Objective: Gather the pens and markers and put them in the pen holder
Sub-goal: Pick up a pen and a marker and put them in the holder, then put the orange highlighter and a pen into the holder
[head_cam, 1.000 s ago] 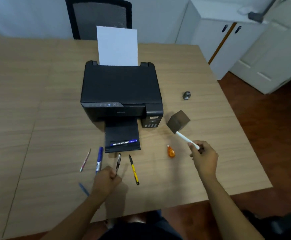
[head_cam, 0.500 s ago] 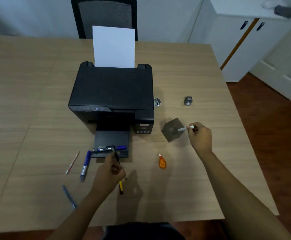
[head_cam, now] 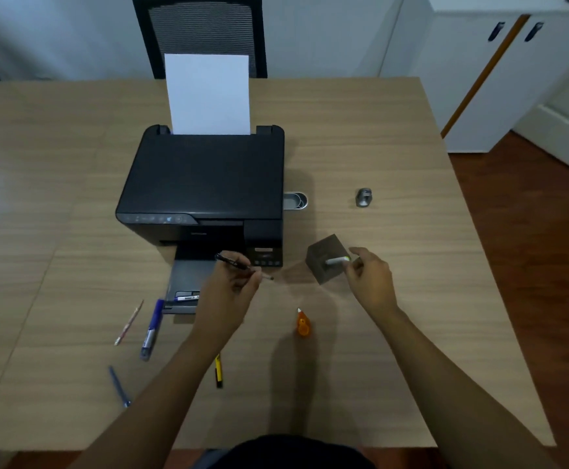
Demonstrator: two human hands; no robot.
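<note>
The dark square pen holder (head_cam: pixel 322 265) stands on the table right of the printer. A white marker (head_cam: pixel 335 261) leans in it, and my right hand (head_cam: pixel 371 282) pinches its outer end. My left hand (head_cam: pixel 232 289) is raised in front of the printer tray and grips a black pen (head_cam: pixel 234 262), tip pointing right toward the holder. On the table lie a thin red-and-white pen (head_cam: pixel 129 321), a blue marker (head_cam: pixel 151 328), a blue pen (head_cam: pixel 119 385) and a yellow-and-black pen (head_cam: pixel 218 370), partly under my left forearm. Another blue marker (head_cam: pixel 186 297) rests on the tray.
A black printer (head_cam: pixel 205 184) with an upright sheet of paper fills the table's middle. An orange correction-tape dispenser (head_cam: pixel 302 324) lies between my arms. A small grey object (head_cam: pixel 363 197) and a metal tin (head_cam: pixel 295 201) sit right of the printer. A chair (head_cam: pixel 202 32) stands behind.
My left hand picked the black pen off the table and carried it up and right. My right hand brought the white marker to the holder and lowered it in.
</note>
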